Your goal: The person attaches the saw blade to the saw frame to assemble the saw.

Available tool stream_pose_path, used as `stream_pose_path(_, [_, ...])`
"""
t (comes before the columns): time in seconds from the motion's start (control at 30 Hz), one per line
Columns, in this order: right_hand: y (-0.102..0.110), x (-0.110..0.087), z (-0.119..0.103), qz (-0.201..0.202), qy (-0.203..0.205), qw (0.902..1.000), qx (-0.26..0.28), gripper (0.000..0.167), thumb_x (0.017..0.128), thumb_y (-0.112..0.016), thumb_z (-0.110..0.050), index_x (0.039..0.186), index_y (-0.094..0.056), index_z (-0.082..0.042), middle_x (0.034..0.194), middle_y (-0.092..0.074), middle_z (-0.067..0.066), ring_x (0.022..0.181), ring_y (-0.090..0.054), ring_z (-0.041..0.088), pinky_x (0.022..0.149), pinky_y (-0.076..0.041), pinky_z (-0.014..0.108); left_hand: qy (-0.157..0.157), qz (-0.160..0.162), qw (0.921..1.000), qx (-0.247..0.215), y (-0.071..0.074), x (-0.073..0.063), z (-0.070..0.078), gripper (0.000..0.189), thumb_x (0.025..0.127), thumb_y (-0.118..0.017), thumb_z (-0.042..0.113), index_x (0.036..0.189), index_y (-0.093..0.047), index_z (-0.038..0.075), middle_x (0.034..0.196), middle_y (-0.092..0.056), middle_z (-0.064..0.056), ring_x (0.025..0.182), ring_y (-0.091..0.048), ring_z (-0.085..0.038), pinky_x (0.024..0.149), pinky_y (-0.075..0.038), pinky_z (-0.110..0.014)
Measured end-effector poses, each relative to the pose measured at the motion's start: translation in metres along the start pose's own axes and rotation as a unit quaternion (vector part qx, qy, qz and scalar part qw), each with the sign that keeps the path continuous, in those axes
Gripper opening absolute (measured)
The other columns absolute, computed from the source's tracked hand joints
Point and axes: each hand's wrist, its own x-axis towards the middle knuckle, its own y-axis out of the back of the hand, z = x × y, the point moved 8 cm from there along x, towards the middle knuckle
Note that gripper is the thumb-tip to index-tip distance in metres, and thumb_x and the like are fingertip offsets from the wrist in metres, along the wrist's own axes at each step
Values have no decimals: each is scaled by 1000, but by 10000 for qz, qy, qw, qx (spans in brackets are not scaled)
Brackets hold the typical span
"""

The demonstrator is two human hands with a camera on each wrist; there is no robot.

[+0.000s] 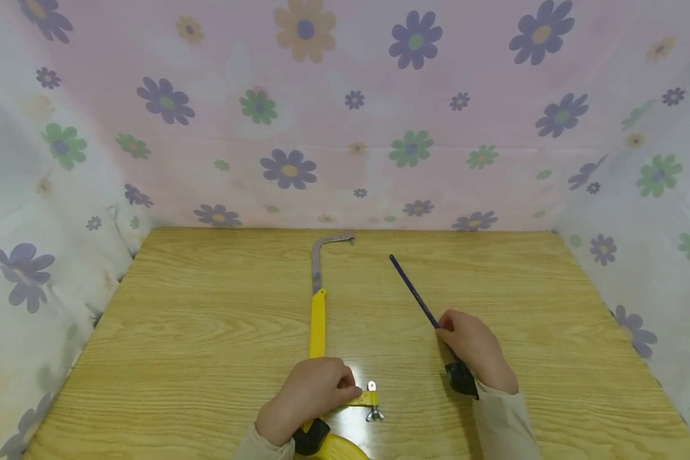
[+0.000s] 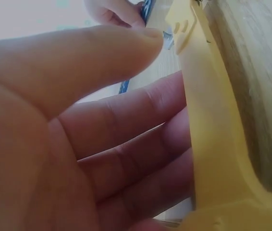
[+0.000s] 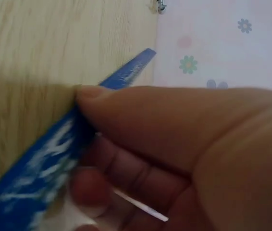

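A hacksaw frame point(image 1: 317, 322), yellow with a bent grey metal front arm, lies lengthwise on the table without a blade across it. My left hand point(image 1: 312, 390) grips its yellow rear part; in the left wrist view the fingers point(image 2: 126, 115) go behind the yellow bar point(image 2: 210, 120). Beside that hand a blade holder with a wing nut point(image 1: 374, 414) sticks out to the right. My right hand point(image 1: 474, 342) pinches a thin blue hacksaw blade point(image 1: 411, 287) between thumb and fingers, its far end pointing forward and left. White worn marks show on the blade point(image 3: 35, 178) in the right wrist view.
The wood-grain table point(image 1: 207, 306) reaches back to a flowered cloth point(image 1: 345, 128), which also hangs along the left and right sides. Black straps with small devices point(image 1: 461, 381) sit on both wrists. The frame's yellow handle point(image 1: 342, 448) is partly cut off at the bottom edge.
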Motion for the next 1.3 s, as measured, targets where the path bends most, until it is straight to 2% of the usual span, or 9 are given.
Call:
stream_pose_path(0.17, [-2, 6, -4, 88, 264, 9987, 428, 12, 86, -58, -21, 89, -58, -10, 81, -58, -1, 67, -49, 14, 59, -39, 31, 2, 26, 10000, -21, 0, 0, 0, 15, 78, -63, 40, 68, -65, 29, 61, -48, 21, 51, -41, 2, 47, -34, -20])
stream_pose_path(0.27, [-5, 8, -8, 142, 196, 9952, 948, 18, 88, -55, -24, 96, -57, -8, 84, -57, 2, 65, -51, 15, 56, -42, 31, -17, 67, 10000, -3, -1, 0, 0, 16, 78, -63, 41, 68, -65, 29, 61, -47, 21, 51, -41, 3, 46, -34, -20])
stream_pose_path(0.37, [-9, 10, -15, 132, 18, 9852, 1709, 24, 89, -53, -26, 102, -54, -6, 82, -56, 5, 57, -52, 18, 52, -43, 32, -33, 119, 9999, 37, 0, 0, 0, 16, 78, -63, 41, 68, -65, 29, 61, -47, 21, 51, -41, 3, 46, -33, -20])
stream_pose_path(0.47, [-17, 13, -24, 4, -144, 9641, 2652, 27, 90, -53, -26, 105, -51, -4, 81, -55, 8, 55, -52, 21, 52, -46, 34, -63, 159, 9998, 58, 1, -1, 0, 16, 77, -64, 41, 67, -65, 28, 60, -47, 21, 51, -41, 3, 45, -33, -20])
stream_pose_path(0.67, [-43, 19, -42, -533, -152, 9020, 4281, 31, 89, -56, -21, 109, -49, 1, 79, -57, 10, 59, -55, 19, 57, -50, 36, -37, 159, 9999, -11, 1, 0, 0, 17, 77, -64, 41, 66, -65, 29, 58, -47, 21, 49, -40, 2, 44, -33, -20])
stream_pose_path(0.83, [-62, 21, -53, -852, -49, 8754, 4757, 34, 87, -58, -23, 109, -50, 2, 78, -56, 7, 59, -53, 15, 56, -49, 32, 21, 48, 10000, -62, -1, 0, 0, 18, 77, -64, 41, 64, -65, 29, 57, -46, 20, 49, -41, 1, 44, -33, -20])
stream_pose_path(0.97, [-73, 24, -61, -948, 6, 8710, 4821, 36, 85, -60, -26, 107, -52, 1, 79, -57, 9, 59, -53, 16, 56, -48, 30, 36, 78, 10000, -9, -2, 1, -2, 19, 76, -64, 42, 62, -63, 29, 57, -46, 20, 49, -41, 1, 45, -33, -21])
stream_pose_path(1.13, [-77, 29, -66, -902, -37, 8755, 4746, 34, 85, -61, -27, 106, -55, 0, 77, -56, 9, 61, -53, 17, 55, -48, 30, 47, 121, 9999, 12, -3, 1, -3, 21, 75, -64, 44, 61, -61, 30, 57, -45, 20, 49, -41, 1, 45, -32, -21])
stream_pose_path(1.3, [-78, 33, -73, -1002, -43, 8729, 4774, 32, 85, -60, -24, 106, -55, 0, 76, -55, 8, 58, -53, 15, 55, -48, 29, 42, 112, 9999, 27, -2, 1, -3, 21, 76, -64, 46, 61, -61, 30, 57, -45, 20, 50, -40, 1, 45, -32, -21])
